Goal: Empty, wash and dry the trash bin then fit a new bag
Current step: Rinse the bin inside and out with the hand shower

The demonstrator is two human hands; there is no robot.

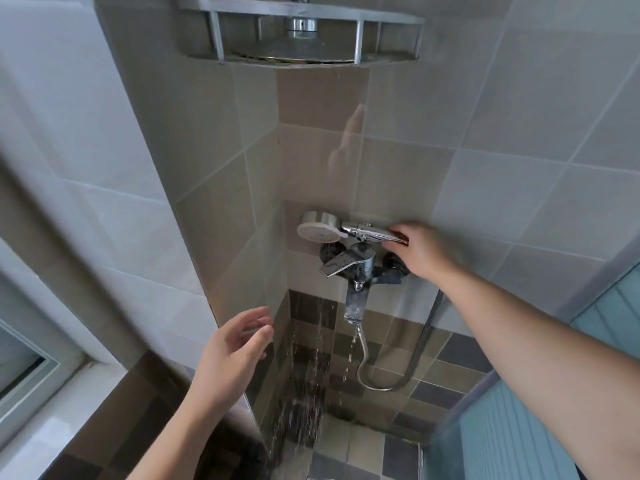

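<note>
- The trash bin isn't anywhere in this shot, so no clue where it's parked. All you get is a tiled shower corner, so the wash step looks like it's being set up.
- Right hand (424,249) has its grip wrapped round the handle of the round chrome handheld shower head (320,230), which lies sideways just above the chrome mixer tap with the flat lever (349,266).
- Left hand (230,355) is released, fingers relaxed and spread, holding nothing, hovering low near the edge of the glass panel.
- Water is falling: a spray of drops down toward the checked floor tiles (367,441), plus drips off the tap spout.
- Handling guess: that shower head should be light and rigid, but wet chrome gets slippery, so the handle is the place to hold it, not the face.
- The ribbed metal hose (412,355) hangs in a loop below the tap. It's floppy and will probably tug back a bit when the head gets pulled away.
- Up top there's a metal corner shelf (301,36) with a fixed shower fitting behind it.
</note>
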